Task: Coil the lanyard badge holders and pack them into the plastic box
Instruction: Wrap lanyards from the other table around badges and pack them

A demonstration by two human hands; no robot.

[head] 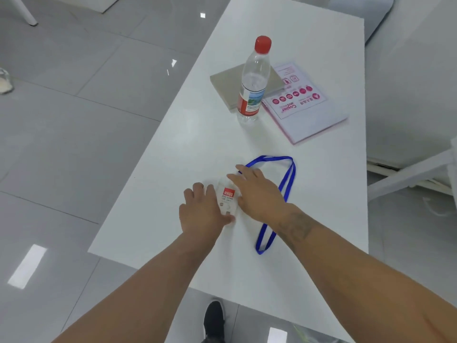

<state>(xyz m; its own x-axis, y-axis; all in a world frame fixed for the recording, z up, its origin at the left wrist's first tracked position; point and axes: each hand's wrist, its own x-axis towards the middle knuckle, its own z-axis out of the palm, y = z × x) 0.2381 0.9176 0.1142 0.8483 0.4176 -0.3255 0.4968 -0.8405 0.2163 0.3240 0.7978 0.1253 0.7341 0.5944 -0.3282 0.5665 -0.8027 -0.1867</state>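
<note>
Badge holder (228, 198) flat, blue lanyard (286, 184) uncoiled.

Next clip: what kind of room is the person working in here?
Probably an office or meeting room. A long white table stands on glossy grey floor tiles, with a pink-printed pack of copier paper by a clear red-capped water bottle, and a blue lanyard with a clear badge holder under both hands.
</note>
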